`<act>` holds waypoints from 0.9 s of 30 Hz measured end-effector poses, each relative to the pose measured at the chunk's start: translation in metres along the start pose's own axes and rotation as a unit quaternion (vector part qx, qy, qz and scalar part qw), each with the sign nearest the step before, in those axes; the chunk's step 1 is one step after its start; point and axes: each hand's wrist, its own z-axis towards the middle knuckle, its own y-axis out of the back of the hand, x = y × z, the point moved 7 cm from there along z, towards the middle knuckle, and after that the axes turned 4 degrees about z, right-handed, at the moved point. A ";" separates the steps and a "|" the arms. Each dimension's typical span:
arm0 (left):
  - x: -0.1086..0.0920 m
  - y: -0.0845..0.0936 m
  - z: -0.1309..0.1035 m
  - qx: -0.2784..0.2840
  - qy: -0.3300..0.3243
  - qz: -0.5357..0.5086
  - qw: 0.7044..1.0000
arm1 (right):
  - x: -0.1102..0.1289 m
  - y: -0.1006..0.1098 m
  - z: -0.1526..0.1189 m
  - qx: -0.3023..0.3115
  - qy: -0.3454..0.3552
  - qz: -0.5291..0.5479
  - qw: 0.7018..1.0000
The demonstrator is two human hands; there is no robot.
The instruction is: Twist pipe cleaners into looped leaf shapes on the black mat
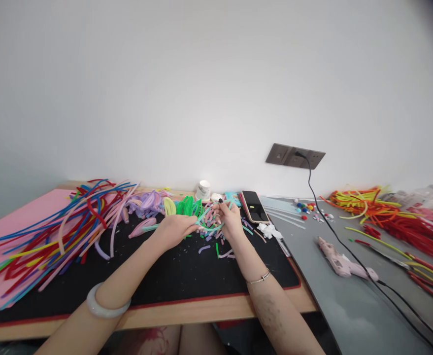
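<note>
My left hand [177,230] pinches a pale turquoise pipe cleaner [211,229], one end of which sticks out to the left past the wrist. My right hand [228,217] has its fingers closed on the same looped pipe cleaner, a little to the right. Both hands are above a black mat [186,286]. Behind them lie bent green pipe cleaner pieces [188,206] and a yellow bundle [169,206]. Short cut pieces in mixed colours [204,249] are scattered beneath the hands.
Long coloured pipe cleaners [90,217] lie over a pink sheet [2,246] at left. Behind are a paper cup [203,190] and a phone [254,206]. To the right are a corded pink glue gun [344,261], scissors [397,260] and red pipe cleaners [408,227].
</note>
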 end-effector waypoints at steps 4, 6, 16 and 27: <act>0.000 0.000 0.000 -0.004 -0.007 -0.002 1.000 | -0.002 0.000 -0.002 -0.014 -0.014 0.003 1.000; -0.001 -0.001 0.000 -0.011 -0.014 -0.008 1.000 | -0.002 0.001 -0.002 -0.020 -0.014 0.001 1.000; -0.004 -0.004 0.000 -0.017 -0.033 -0.004 0.999 | 0.000 0.007 -0.001 -0.053 -0.006 -0.014 0.998; -0.001 -0.004 0.000 0.013 0.012 0.024 1.000 | 0.006 0.007 0.002 -0.031 -0.008 -0.010 0.999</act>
